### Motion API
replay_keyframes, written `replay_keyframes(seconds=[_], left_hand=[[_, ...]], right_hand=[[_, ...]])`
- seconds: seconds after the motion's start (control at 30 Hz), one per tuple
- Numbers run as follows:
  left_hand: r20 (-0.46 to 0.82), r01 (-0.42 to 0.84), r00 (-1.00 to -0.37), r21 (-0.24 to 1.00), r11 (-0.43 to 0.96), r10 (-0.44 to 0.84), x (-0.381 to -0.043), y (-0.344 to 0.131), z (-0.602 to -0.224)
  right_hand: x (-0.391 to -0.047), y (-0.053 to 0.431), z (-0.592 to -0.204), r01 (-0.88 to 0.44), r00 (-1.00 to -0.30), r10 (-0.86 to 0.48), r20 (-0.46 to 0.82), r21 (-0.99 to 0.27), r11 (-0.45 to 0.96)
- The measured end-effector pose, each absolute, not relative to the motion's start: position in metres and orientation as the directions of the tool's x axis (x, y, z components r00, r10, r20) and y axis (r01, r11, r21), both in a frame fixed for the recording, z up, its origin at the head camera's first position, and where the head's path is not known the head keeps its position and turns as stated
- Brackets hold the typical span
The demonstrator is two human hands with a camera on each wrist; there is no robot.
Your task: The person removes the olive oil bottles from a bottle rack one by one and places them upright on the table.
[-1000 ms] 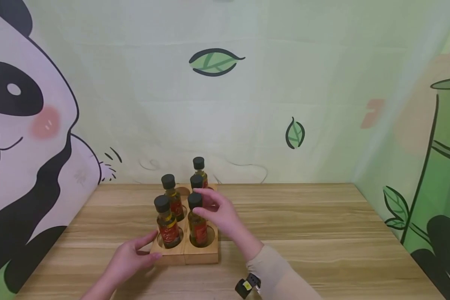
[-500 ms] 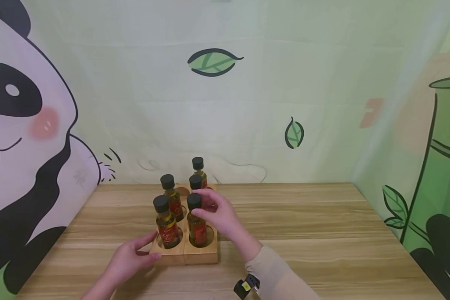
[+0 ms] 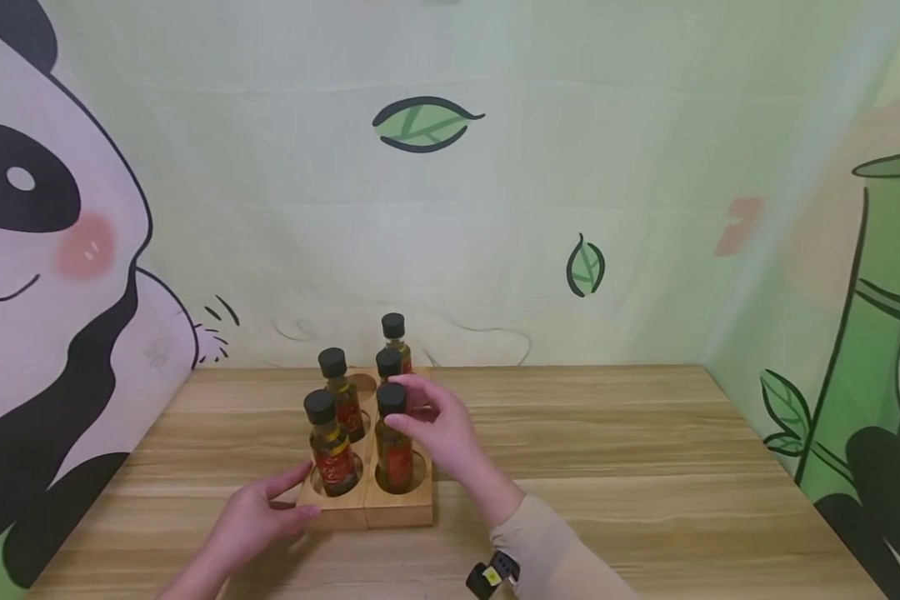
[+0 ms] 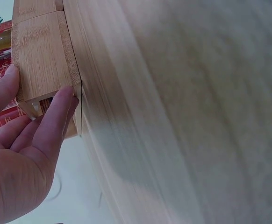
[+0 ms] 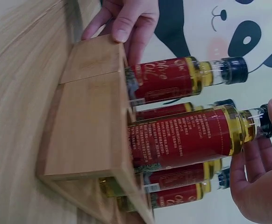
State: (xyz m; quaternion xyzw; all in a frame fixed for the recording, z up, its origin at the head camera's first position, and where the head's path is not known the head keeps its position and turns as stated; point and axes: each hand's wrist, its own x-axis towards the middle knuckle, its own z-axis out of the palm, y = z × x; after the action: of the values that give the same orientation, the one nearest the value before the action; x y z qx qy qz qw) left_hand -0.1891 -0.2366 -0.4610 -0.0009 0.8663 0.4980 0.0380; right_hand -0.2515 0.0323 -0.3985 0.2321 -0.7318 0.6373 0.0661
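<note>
Olive oil bottles stand in two wooden racks

The front-right bottle (image 5: 185,136), clear glass with yellow oil, a red label of small pale print and a black cap, is pinched near its top, its base in the front opening of the right rack (image 3: 401,513). The left rack (image 3: 343,518), also pale wood, lies alongside, touching, held at its outer front corner. Both run from near the worktop's (image 3: 607,450) back edge toward its front edge, left of centre. The front-left bottle (image 3: 335,467) and middle-left bottle (image 3: 348,412), similarly capped and labelled, stand in the left rack.
</note>
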Motion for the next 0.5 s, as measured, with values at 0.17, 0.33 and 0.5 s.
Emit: replay_keyframes(seconds=[0.17, 0.33, 0.5], left_hand=[[-0.064, -0.033, -0.997, 0.861, 0.507, 0.044, -0.189, -0.238, -0.461], [-0.07, -0.037, -0.996, 0.862, 0.506, 0.047, -0.189, -0.238, -0.461], [-0.084, -0.052, -0.996, 0.864, 0.501, 0.042, -0.191, -0.237, -0.461]], right_hand=[[-0.247, 0.035, -0.388, -0.451, -0.873, -0.213, 0.439, -0.892, 0.011], [-0.242, 0.041, -0.374, -0.47, -0.861, -0.191, 0.471, -0.881, -0.051], [-0.241, 0.053, -0.362, -0.473, -0.863, -0.169, 0.476, -0.879, -0.057]])
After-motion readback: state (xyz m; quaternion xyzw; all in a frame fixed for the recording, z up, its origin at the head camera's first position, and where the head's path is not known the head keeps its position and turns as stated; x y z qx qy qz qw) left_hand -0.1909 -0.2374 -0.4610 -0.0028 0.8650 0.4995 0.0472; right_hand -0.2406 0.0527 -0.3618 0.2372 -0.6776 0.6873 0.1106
